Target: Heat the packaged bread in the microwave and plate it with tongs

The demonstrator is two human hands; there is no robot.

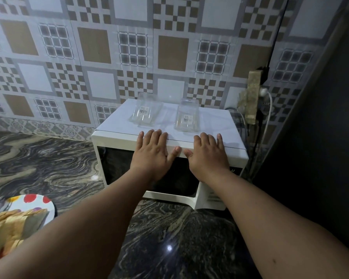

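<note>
Head view: we see both hands flat on the top front edge of a white microwave (191, 119), which sits on a dark marbled stone bench (38, 158) against a patterned tile wall (93, 45). Left hand (152, 151) has fingers straight & spread, tips over the seam above the door, gripping nothing. Right hand (207, 153) is the same: fingers straight, open, resting on the casing, thumb pointing toward the left thumb, the two thumbs near but apart. Microwave door is closed; dark window shows below the hands, inside not readable.

On top of the microwave, behind the hands, 2 clear plastic containers: the left container (144, 111) lies low & flat w/ a barcode label, the right container (186, 117) stands taller, also labelled, just beyond the right hand's fingertips. Both look see-through; contents can't be told.

Packaged bread (12, 228) is at the bottom-left corner, well apart from the microwave, sliced loaf in a clear wrapper. It lies on a white plate w/ coloured dots (34, 200).

Right of the microwave, a wall socket strip (253, 97) w/ a white plug and cables.
</note>
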